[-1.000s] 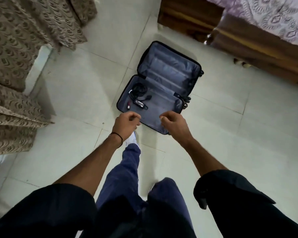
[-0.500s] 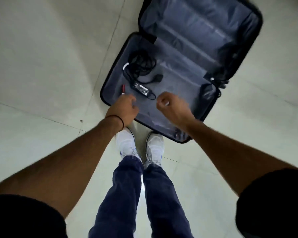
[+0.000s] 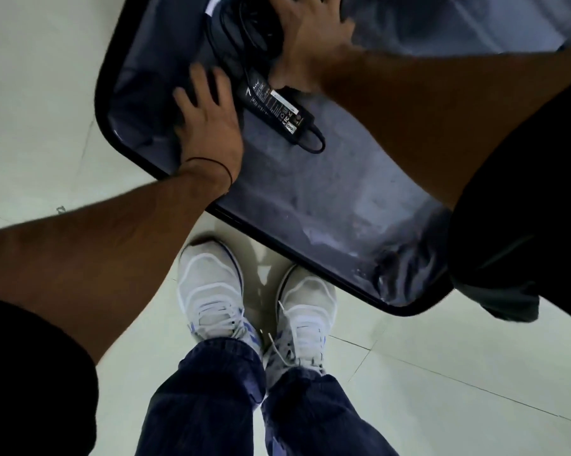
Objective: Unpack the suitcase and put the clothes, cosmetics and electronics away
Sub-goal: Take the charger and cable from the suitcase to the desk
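Observation:
The open black suitcase [image 3: 310, 258] lies on the floor with grey lining showing. A black laptop power adapter [image 3: 274, 108] lies in it, its coiled black cable [image 3: 244, 31] toward the top edge of the view. My left hand [image 3: 208, 123] reaches into the case with fingers spread, just left of the adapter. My right hand [image 3: 310, 41] is spread over the coiled cable, with its thumb beside the adapter's near end. Whether either hand touches anything is not clear; the picture is blurred.
Pale floor tiles [image 3: 442, 373] surround the case. My feet in white shoes [image 3: 212, 291] stand right at the suitcase's near edge, with blue trousers [image 3: 212, 406] below.
I have bent down much closer to the suitcase. Both hands went from loosely curled above the near edge to spread open inside the case, the right one over the cable coil.

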A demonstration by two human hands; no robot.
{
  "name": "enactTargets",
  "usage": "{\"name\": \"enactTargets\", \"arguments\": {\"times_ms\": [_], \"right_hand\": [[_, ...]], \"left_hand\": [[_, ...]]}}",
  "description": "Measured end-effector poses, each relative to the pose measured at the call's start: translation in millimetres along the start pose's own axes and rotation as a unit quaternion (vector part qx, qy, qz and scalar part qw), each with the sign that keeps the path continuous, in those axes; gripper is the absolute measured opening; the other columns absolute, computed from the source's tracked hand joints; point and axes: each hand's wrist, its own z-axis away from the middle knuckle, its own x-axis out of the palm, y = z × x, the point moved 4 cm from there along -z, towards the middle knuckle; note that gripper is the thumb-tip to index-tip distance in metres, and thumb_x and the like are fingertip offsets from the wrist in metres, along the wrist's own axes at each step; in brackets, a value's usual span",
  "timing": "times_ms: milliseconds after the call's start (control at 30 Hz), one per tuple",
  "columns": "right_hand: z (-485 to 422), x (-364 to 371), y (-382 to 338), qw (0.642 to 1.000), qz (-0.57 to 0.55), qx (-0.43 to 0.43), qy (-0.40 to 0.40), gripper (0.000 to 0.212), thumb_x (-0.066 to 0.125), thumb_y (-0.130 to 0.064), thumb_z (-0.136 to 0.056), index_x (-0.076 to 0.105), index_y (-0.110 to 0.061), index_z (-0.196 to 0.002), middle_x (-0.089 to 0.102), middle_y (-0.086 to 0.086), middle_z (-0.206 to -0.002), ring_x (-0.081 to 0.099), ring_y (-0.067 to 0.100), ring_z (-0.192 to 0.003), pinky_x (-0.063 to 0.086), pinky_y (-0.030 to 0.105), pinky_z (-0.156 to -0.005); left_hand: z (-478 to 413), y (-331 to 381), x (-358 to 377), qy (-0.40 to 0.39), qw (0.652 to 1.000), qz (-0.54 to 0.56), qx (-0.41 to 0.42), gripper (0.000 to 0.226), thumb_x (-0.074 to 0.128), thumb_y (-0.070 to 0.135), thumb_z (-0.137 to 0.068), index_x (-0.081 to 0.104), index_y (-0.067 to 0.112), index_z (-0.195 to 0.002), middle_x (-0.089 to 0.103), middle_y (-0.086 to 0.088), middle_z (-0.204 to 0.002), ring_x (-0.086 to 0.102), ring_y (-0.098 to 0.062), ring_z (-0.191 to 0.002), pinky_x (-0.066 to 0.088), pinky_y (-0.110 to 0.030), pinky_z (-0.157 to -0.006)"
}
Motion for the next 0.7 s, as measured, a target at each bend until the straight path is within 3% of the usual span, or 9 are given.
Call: {"name": "enactTargets", "arguments": {"times_ms": [67, 133, 267, 400, 500, 567, 633, 700], "right_hand": [[-6, 0, 5, 1.0, -0.021, 0.015, -0.008, 0.063, 0.066, -0.029, -0.089, 0.042, -0.026, -0.148, 0.048, 0.004, -0.146, 0.042, 0.033, -0.135, 0.041, 0.047, -0.106], [-9, -4, 6, 1.0, -0.012, 0.011, 0.019, 0.059, 0.067, -0.027, -0.089, 0.045, -0.026, -0.144, 0.05, 0.006, -0.14, 0.046, 0.035, -0.13, 0.046, 0.045, -0.102], [-18, -1, -2, 0.998, 0.041, 0.009, 0.054, 0.086, 0.08, -0.024, -0.076, 0.033, -0.037, -0.147, 0.034, 0.007, -0.151, 0.032, 0.042, -0.136, 0.047, 0.056, -0.098], [-21, 3, -9, 0.992, 0.082, 0.029, 0.09, 0.078, 0.074, -0.014, -0.079, 0.035, -0.037, -0.142, 0.025, 0.009, -0.156, 0.024, 0.048, -0.137, 0.052, 0.053, -0.09], [-15, 3, -5, 0.995, 0.018, 0.036, 0.088, 0.068, 0.07, -0.003, -0.075, 0.044, -0.032, -0.131, 0.02, 0.01, -0.157, 0.02, 0.049, -0.138, 0.049, 0.057, -0.096], [-4, 3, -1, 0.997, -0.031, 0.037, 0.066, 0.061, 0.067, -0.005, -0.075, 0.047, -0.028, -0.127, 0.02, 0.011, -0.155, 0.021, 0.05, -0.135, 0.048, 0.056, -0.095], [14, 2, 4, 0.994, -0.086, 0.033, 0.052, 0.054, 0.065, -0.012, -0.075, 0.049, -0.026, -0.125, 0.025, 0.011, -0.148, 0.026, 0.053, -0.129, 0.048, 0.055, -0.092], [35, -4, 7, 0.987, -0.154, 0.031, 0.045, 0.047, 0.065, -0.02, -0.075, 0.051, -0.027, -0.12, 0.031, 0.011, -0.139, 0.034, 0.051, -0.122, 0.043, 0.054, -0.1]], "left_hand": [[-1, -2, 0, 0.014, 1.0, 0.006, -0.006, 0.055, 0.051, 0.006, -0.088, 0.032, 0.011, -0.139, 0.04, -0.022, -0.146, 0.051, -0.042, -0.118, 0.055, -0.045, -0.075], [-9, -4, 1, 0.025, 0.999, 0.023, 0.0, 0.053, 0.048, 0.001, -0.087, 0.03, 0.011, -0.136, 0.04, -0.022, -0.145, 0.049, -0.043, -0.119, 0.054, -0.047, -0.076], [-20, -3, -2, 0.011, 0.994, 0.11, 0.012, 0.05, 0.046, 0.003, -0.088, 0.028, 0.005, -0.134, 0.03, -0.026, -0.146, 0.042, -0.046, -0.122, 0.04, -0.049, -0.1], [-12, 0, -25, 0.014, 0.975, 0.222, 0.007, 0.04, 0.05, 0.009, -0.086, 0.041, 0.001, -0.123, 0.032, -0.023, -0.14, 0.045, -0.043, -0.112, 0.043, -0.048, -0.092], [-9, 1, -23, -0.029, 0.954, 0.298, 0.002, 0.029, 0.048, 0.011, -0.087, 0.049, -0.001, -0.114, 0.039, -0.022, -0.131, 0.047, -0.04, -0.108, 0.04, -0.044, -0.094], [-5, 3, -22, -0.075, 0.916, 0.391, -0.041, 0.024, 0.046, 0.011, -0.09, 0.054, -0.001, -0.11, 0.044, -0.02, -0.123, 0.05, -0.031, -0.098, 0.041, -0.034, -0.09], [4, 7, -26, -0.128, 0.839, 0.516, -0.115, 0.019, 0.044, 0.014, -0.093, 0.057, 0.008, -0.106, 0.05, -0.012, -0.106, 0.05, -0.023, -0.084, 0.051, -0.033, -0.073], [15, 11, -34, -0.18, 0.757, 0.601, -0.184, 0.014, 0.042, 0.017, -0.096, 0.055, 0.018, -0.099, 0.052, -0.003, -0.087, 0.05, -0.019, -0.073, 0.047, -0.027, -0.052]]}}
